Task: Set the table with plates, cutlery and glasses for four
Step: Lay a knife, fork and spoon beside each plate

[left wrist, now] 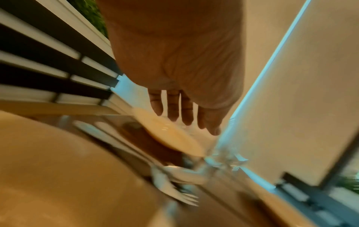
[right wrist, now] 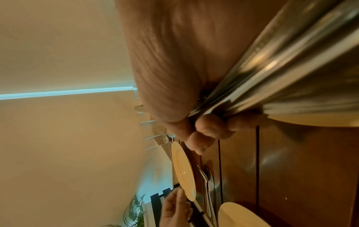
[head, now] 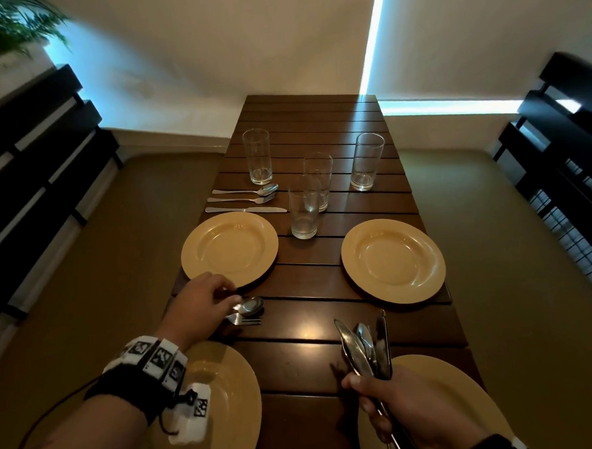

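Dark slatted tabletop (head: 314,329) carries four plates and four glasses. Beside the far-left plate (head: 229,249), the left hand (head: 203,306) hovers with relaxed fingers (left wrist: 172,107) over a spoon (head: 251,305) and fork (head: 245,319). The right hand (head: 400,402) clamps the remaining cutlery bundle (head: 364,347): stiff, slick steel, probably best pinched mid-handle.

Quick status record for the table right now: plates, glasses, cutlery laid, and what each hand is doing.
plates: four on the table, e.g. far-left plate
glasses: four, two of them mid-table, e.g. nearest glass
cutlery laid: spoon, fork, knife beyond the far-left plate
left hand: over a spoon and fork; grip unclear
right hand: grips cutlery bundle
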The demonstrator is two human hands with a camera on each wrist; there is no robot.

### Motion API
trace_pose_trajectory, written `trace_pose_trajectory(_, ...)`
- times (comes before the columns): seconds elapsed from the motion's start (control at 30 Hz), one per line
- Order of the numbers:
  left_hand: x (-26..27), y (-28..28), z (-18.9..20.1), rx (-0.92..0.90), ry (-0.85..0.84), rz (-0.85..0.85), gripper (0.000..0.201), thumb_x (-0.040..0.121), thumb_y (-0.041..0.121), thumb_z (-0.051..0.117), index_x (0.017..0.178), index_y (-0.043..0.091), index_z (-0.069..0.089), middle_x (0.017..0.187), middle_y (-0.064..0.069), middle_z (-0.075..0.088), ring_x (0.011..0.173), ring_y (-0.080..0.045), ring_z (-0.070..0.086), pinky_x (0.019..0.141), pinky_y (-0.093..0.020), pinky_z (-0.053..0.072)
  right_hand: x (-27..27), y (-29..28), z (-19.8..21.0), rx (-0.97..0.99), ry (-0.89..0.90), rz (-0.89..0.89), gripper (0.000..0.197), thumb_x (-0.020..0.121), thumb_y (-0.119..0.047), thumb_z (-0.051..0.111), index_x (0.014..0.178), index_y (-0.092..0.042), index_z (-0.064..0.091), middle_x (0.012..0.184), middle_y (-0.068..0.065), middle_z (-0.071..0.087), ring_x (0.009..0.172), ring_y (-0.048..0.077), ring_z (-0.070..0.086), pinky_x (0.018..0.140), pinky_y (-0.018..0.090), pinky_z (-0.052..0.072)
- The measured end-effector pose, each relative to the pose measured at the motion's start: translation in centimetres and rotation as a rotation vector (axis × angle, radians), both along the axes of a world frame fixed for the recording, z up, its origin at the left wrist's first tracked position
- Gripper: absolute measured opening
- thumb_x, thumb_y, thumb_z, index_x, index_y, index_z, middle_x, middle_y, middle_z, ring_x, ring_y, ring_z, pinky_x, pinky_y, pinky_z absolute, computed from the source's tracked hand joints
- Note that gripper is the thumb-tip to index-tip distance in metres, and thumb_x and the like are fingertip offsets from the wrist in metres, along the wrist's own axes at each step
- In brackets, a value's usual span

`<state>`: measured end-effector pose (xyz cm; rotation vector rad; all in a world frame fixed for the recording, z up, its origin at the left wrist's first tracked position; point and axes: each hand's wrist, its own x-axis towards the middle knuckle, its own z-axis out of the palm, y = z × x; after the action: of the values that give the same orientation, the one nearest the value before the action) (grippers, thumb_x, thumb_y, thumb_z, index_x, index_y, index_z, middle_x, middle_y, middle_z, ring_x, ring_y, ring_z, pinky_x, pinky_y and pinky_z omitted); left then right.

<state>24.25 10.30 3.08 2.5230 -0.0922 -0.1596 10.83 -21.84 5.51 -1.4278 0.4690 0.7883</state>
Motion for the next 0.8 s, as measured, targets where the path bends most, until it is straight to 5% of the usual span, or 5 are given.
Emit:
trace_pose_trajectory(0.17,-6.4,-9.8,4.6,-0.263,0.265,-0.213,0.035,0.092,0.046,0.068,0.126,0.039,0.061,0.112,0.017,0.057,0.100,-0.004,0.059,0.080,-0.021,0.051,-0.2,0.3,0.9,0.008,-0.021,0.116,0.026,0.096,-0.021,0.065,0.108,0.002,0.069,0.063,0.008,0.058,0.046,0.017,0.046,0.049,0.030,0.039)
trace_pose_trajectory(0.4,-8.7,-13.4,4.0,-0.438,0.295,-0.129,0.010,0.086,0.030,0.079,0.090,0.025,0.072,0.098,0.007,0.067,0.087,-0.010,0.064,0.081,-0.028,0.054,-1.7,-0.1,3.0,-0.077,-0.130,0.251,0.024,0.091,-0.030,0.069,0.109,-0.014,0.073,0.073,0.011,0.065,0.049,0.015,0.053,0.054,0.026,0.044)
trace_pose_trajectory(0.6,-6.6,-10.7,6.6,-0.740,0.428,0.012,0.011,0.091,0.017,0.074,0.097,0.010,0.069,0.084,-0.006,0.070,0.064,-0.011,0.060,0.063,-0.029,0.049,-3.0,-1.1,4.3,-0.013,-0.191,0.239,0.035,0.092,-0.023,0.070,0.126,-0.020,0.064,0.067,0.007,0.058,0.046,0.008,0.053,0.049,0.019,0.043)
trace_pose_trajectory(0.73,-8.8,-12.3,7.6,-1.179,0.614,0.149,0.023,0.086,0.012,0.072,0.105,0.003,0.064,0.080,-0.011,0.069,0.063,-0.017,0.062,0.058,-0.028,0.050,-3.3,-1.2,5.0,-0.058,-0.196,0.227,0.014,0.090,-0.031,0.072,0.101,-0.022,0.072,0.064,0.005,0.056,0.050,0.015,0.049,0.052,0.026,0.042)
trace_pose_trajectory(0.8,-10.7,-13.6,7.6,-1.223,0.649,0.091,0.026,0.086,0.007,0.070,0.110,-0.002,0.064,0.086,-0.014,0.071,0.068,-0.020,0.066,0.058,-0.028,0.052,-3.2,-1.3,5.0,-0.015,-0.162,0.206,0.022,0.091,-0.030,0.071,0.101,-0.011,0.067,0.062,0.005,0.052,0.050,0.017,0.047,0.051,0.028,0.040)
